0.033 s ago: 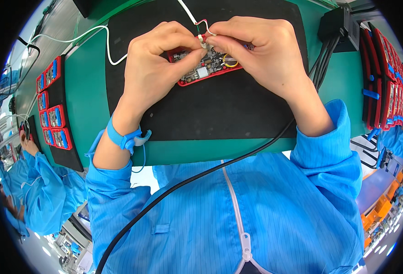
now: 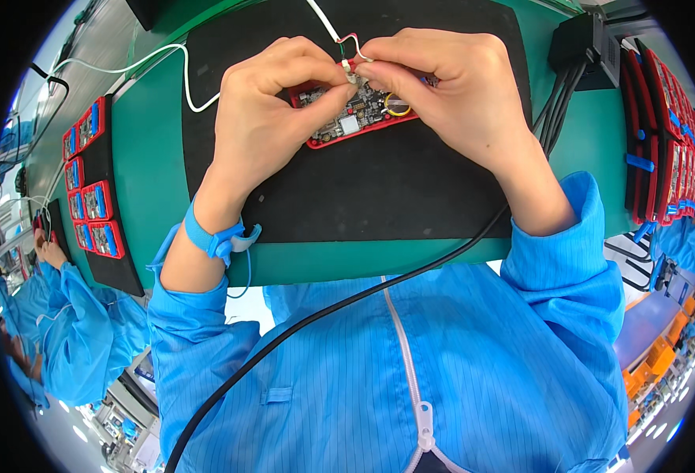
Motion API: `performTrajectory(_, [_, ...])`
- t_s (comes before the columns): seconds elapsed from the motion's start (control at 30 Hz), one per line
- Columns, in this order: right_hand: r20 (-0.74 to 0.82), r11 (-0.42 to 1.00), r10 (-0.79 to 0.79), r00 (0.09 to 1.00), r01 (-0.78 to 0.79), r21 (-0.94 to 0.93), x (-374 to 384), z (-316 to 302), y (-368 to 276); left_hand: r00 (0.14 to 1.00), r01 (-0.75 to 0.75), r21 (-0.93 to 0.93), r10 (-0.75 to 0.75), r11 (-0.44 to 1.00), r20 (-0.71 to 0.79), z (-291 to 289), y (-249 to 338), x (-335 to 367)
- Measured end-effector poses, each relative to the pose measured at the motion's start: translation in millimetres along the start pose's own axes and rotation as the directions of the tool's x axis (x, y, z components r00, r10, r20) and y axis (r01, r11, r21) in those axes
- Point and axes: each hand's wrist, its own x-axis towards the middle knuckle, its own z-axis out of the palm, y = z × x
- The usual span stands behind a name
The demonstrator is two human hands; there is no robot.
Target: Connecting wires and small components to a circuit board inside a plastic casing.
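A circuit board [image 2: 331, 118] lies in a red frame [image 2: 339, 140] on the black mat, partly covered by both hands. On it shows a round, yellow-rimmed coin cell [image 2: 397, 104]. A white cable [image 2: 323, 20] comes down from the top edge and splits into thin coloured wires. My left hand [image 2: 272, 110] pinches a small whitish connector [image 2: 350, 76] at the board's far edge, thumb and forefinger together. Close beside it, my right hand [image 2: 450, 91] pinches a thin white wire [image 2: 361, 49] between thumb and forefinger. Its other fingers are curled. A blue wrist strap [image 2: 219, 243] circles my left wrist.
Red-framed boards [image 2: 97, 201] lie on a black strip at left. Stacked racks of red frames [image 2: 670, 134] stand at right. A black box [image 2: 582, 47] with cables sits far right. A black cable [image 2: 339, 307] crosses before me. A co-worker's hand [image 2: 50, 251] shows far left.
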Motion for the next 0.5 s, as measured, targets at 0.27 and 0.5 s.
performTrajectory(0.27, [0.025,0.998,-0.05,0.998,0.051,-0.037,2.2,-2.1,-1.7,0.999,-0.009,0.021,0.008,1.0,0.036,-1.3,-0.7,-1.6])
performTrajectory(0.5, [0.083,0.999,0.053,0.995,-0.053,0.007,2.7,-5.7,-3.7,0.998,-0.04,0.051,0.038,0.998,0.044,-1.2,0.7,-0.6])
